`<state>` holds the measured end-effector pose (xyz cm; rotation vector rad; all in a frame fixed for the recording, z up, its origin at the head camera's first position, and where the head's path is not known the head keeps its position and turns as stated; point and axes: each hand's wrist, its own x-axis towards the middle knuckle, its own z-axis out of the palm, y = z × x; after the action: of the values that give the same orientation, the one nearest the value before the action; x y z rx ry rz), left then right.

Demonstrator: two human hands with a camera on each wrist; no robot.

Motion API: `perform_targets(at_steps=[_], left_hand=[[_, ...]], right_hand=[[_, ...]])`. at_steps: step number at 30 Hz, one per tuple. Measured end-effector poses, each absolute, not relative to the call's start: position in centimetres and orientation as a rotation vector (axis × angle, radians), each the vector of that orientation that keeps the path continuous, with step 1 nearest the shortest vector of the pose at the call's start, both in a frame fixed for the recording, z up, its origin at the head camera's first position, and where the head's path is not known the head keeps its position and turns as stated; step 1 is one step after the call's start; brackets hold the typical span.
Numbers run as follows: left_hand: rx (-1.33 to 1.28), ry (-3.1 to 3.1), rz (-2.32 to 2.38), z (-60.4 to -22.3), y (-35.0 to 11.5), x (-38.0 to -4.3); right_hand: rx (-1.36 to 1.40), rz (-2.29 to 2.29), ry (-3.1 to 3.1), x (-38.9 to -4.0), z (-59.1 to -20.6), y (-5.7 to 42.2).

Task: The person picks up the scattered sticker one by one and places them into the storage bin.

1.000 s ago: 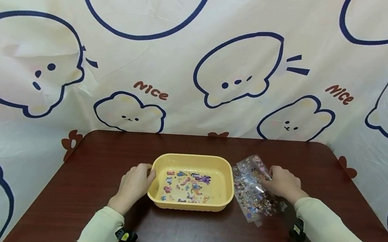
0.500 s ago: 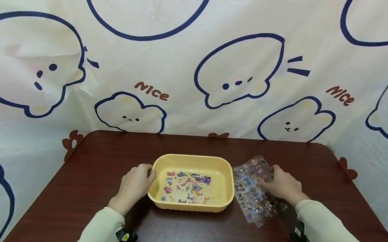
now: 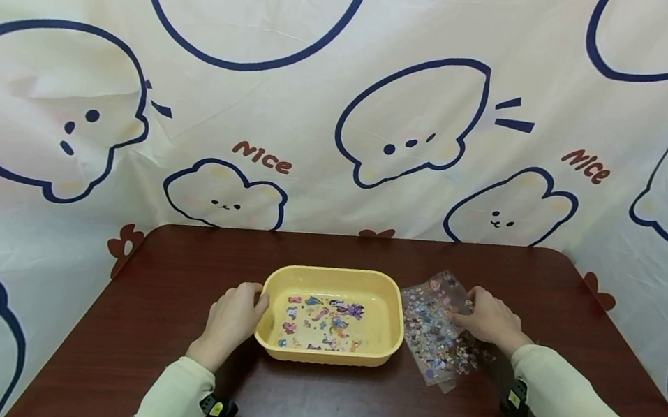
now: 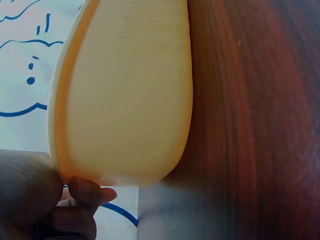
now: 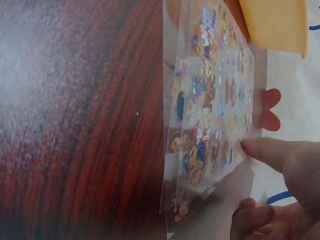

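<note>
A shallow yellow plastic tray (image 3: 323, 358) sits on the table, with a sheet of small colourful cartoon stickers (image 3: 322, 323) inside it. My left hand (image 3: 230, 322) grips the rim at the tray's left end; in the left wrist view its fingers (image 4: 82, 192) curl at the tray's corner. To the right of the tray lie clear sticker sheets (image 3: 435, 324), stacked loosely and covered in tiny cartoon figures. My right hand (image 3: 490, 318) pinches them at their right edge. Its thumb (image 5: 262, 150) lies on the top sheet in the right wrist view, the other fingers curled below the edge.
The dark red-brown wooden table (image 3: 339, 413) reaches back to a white cloth backdrop (image 3: 308, 113) printed with blue cartoon outlines. More of this cloth hangs at the left and right sides. The tray's right end stands close to the sticker sheets.
The bright glare on the sticker sheets has gone and their top end has shifted slightly. My right hand has moved a little to the right. The left hand and tray stay put.
</note>
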<state>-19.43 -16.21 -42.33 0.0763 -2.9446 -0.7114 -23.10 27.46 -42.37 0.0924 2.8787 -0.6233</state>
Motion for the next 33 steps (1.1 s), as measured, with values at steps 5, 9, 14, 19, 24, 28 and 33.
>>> perform_targets(at_steps=[5, 9, 14, 19, 24, 28, 33], left_hand=[[0.076, -2.946, -0.71, -42.29, -16.23, -19.42], [0.072, -2.944, -0.711, -42.28, -16.26, -19.43], [0.071, -2.948, -0.714, -42.28, -16.26, -19.43], [0.071, -2.953, -0.718, -42.26, -16.23, -19.43], [0.074, -2.956, -0.717, -42.26, -16.25, -19.43], [0.077, -2.957, -0.718, -42.26, -16.27, -19.43], [0.079, -2.958, -0.713, -42.27, -16.25, -19.46]], right_hand=[[0.091, -0.661, 2.887, -23.02, -42.15, 27.6], [0.1, -0.686, 2.879, -22.99, -42.15, 27.75], [0.105, -0.697, 2.873, -23.02, -42.25, 27.95], [0.092, -0.735, 2.885, -23.03, -42.37, 28.03], [0.079, -0.793, 2.898, -22.9, -42.33, 27.97], [0.064, -0.83, 2.887, -22.79, -42.25, 27.93], [0.036, -0.885, 2.868, -22.72, -42.3, 27.99]])
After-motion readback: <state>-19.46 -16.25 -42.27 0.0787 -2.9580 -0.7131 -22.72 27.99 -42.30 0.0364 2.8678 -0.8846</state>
